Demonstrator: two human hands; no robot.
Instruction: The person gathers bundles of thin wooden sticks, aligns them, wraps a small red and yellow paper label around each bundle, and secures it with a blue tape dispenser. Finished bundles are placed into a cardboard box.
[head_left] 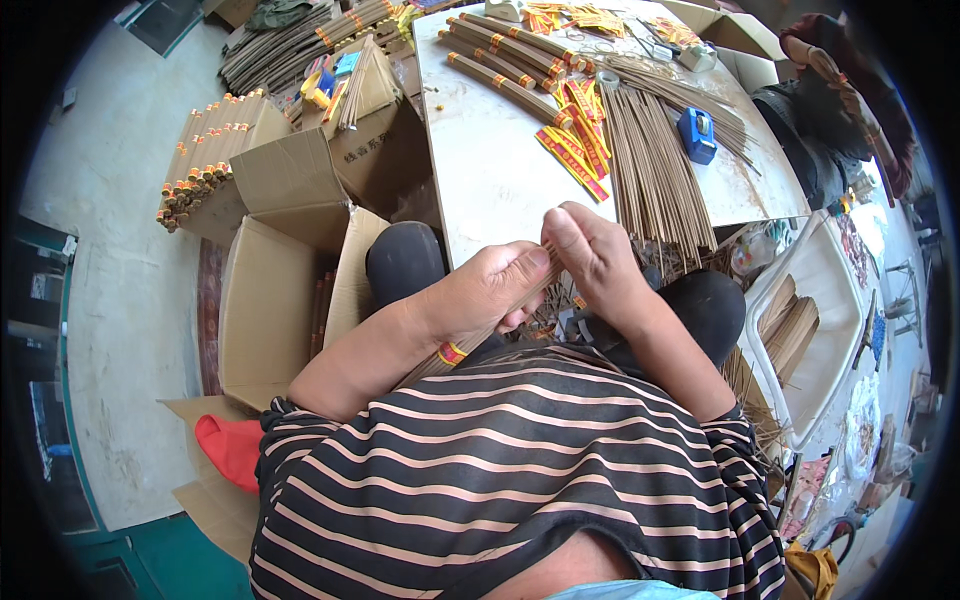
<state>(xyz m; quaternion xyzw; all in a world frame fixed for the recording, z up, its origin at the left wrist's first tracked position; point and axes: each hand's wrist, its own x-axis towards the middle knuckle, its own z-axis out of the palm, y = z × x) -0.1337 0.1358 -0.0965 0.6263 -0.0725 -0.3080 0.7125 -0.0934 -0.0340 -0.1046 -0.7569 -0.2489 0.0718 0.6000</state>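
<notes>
A bundle of brown incense sticks (424,371) slants across my lap, with a red and yellow paper band (451,353) around its lower part. My left hand (492,283) is wrapped round the upper part of the bundle. At its upper end, my right hand (602,262) is closed with the thumb bent over; its other fingertips are partly hidden. Both hands are close together just off the table's near edge. Beyond them on the white table (490,165), loose incense sticks (655,165) lie beside a pile of red and yellow paper labels (578,150).
Banded incense bundles (505,80) lie at the table's far left. A blue tape dispenser (697,135) stands right of the loose sticks. Open cardboard boxes (262,300) are at my left, and a white tub (835,330) with sticks at my right. Another person (830,90) is at the far right.
</notes>
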